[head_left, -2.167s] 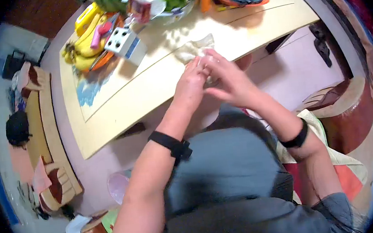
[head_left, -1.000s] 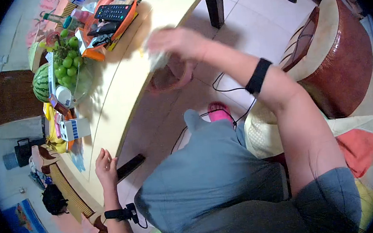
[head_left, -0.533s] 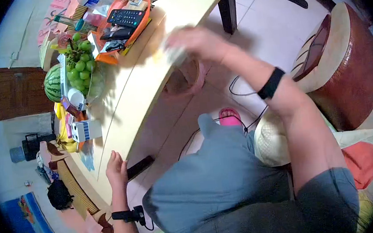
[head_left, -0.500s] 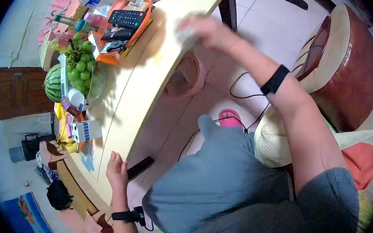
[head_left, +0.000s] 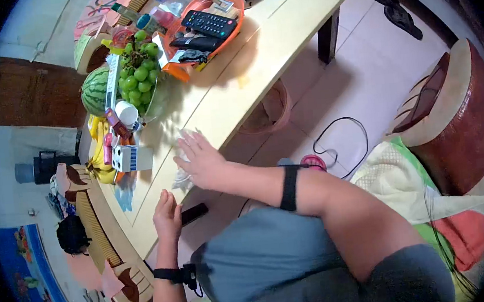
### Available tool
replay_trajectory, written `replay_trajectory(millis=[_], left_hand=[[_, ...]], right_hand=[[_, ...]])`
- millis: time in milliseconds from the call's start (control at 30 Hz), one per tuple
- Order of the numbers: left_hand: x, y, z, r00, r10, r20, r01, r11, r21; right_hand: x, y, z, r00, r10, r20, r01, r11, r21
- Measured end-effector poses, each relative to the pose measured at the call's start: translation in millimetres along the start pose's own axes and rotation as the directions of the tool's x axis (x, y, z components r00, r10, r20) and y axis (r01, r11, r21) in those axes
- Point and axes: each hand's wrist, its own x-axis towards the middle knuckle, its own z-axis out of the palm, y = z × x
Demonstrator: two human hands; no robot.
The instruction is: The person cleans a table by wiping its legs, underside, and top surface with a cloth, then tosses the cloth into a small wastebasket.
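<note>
My right hand (head_left: 201,159) lies palm down on the cream table (head_left: 219,100), fingers stretched out. It presses on a crumpled whitish cloth (head_left: 182,167), mostly hidden under the palm; whether it is cloth or tissue is hard to tell. At the near table edge is my left hand (head_left: 168,215), its fingers extended and nothing seen in them. Just beyond the hands stand a white and blue box (head_left: 132,158) and a white cup (head_left: 126,112).
Green grapes (head_left: 141,79) fill a clear bowl beside a watermelon (head_left: 95,92) and bananas (head_left: 101,167). An orange basket (head_left: 236,32) holds a remote control (head_left: 209,24). Below the table edge stands a pink bin (head_left: 284,109); a cable (head_left: 362,133) lies on the floor.
My right hand has swept with the whitish cloth from the table's far right edge toward me and left, near my left hand. The left hand stays at the edge; the view has shifted.
</note>
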Motion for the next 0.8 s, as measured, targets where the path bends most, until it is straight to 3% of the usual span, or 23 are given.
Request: replay_trajectory(millis=[33,100,133,167,200,267,300,333,400,433,467,533,567,633,667,700,800], left_hand=[[1,-1,1,1.000,0.006,-0.001,-0.006,1.000,-0.003],[-2,-5,3,1.000,0.000,-0.018,-0.001,1.000,-0.028],[-3,-6,4,1.000,-0.009,-0.026,0.008,0.999,-0.037],[-4,-6,4,0.999,0.000,-0.037,-0.002,0.999,-0.050],[-4,-7,4,0.999,0.008,-0.050,-0.011,0.998,-0.063],[-5,-9,6,0.997,0.013,-0.081,-0.021,0.996,-0.092],[-6,-9,7,0.995,0.030,-0.099,-0.041,0.993,-0.110],[-6,-9,7,0.994,0.016,-0.108,-0.029,0.992,-0.120],[-5,-9,5,0.992,0.055,-0.111,-0.065,0.995,-0.082],[-5,-9,6,0.991,0.049,-0.124,-0.060,0.994,-0.089],[-5,-8,7,0.991,0.042,-0.130,-0.055,0.994,-0.098],[-6,-8,9,0.989,0.025,-0.145,-0.042,0.992,-0.115],[-6,-7,10,0.988,0.027,-0.151,-0.043,0.993,-0.106],[-7,-7,10,0.987,0.022,-0.161,-0.039,0.994,-0.102],[-7,-7,10,0.985,0.038,-0.170,-0.057,0.993,-0.106],[-8,-7,9,0.982,0.054,-0.179,-0.074,0.991,-0.107],[-7,-6,7,0.983,0.051,-0.174,-0.074,0.989,-0.126]], right_hand=[[5,7,-2,1.000,0.002,-0.001,-0.002,1.000,-0.006],[27,42,-6,0.969,-0.017,0.245,0.043,0.994,-0.102],[27,74,-13,0.984,-0.040,0.174,0.083,0.967,-0.242],[35,117,-9,0.953,0.262,0.154,-0.289,0.936,0.199],[35,120,-90,0.891,0.249,0.379,-0.188,0.963,-0.190],[17,197,-106,0.842,0.534,0.077,-0.533,0.845,-0.035],[13,223,-130,0.824,0.565,-0.035,-0.549,0.814,0.191],[14,221,-163,0.834,0.537,-0.129,-0.546,0.766,-0.339],[6,262,-152,0.830,0.480,-0.283,-0.554,0.648,-0.523],[12,245,-148,0.882,0.349,-0.316,-0.467,0.569,-0.677],[23,229,-142,0.742,0.662,-0.105,-0.541,0.499,-0.677],[38,173,-121,0.686,0.723,-0.083,-0.719,0.658,-0.224],[45,151,-96,0.727,0.675,0.124,-0.605,0.715,-0.350],[53,87,-71,0.810,0.452,0.374,-0.280,0.857,-0.432],[60,63,-61,0.759,0.519,0.393,-0.383,0.844,-0.376],[47,63,-23,0.895,0.411,0.173,-0.305,0.848,-0.434],[71,65,-8,0.885,0.360,0.294,-0.241,0.897,-0.371]])
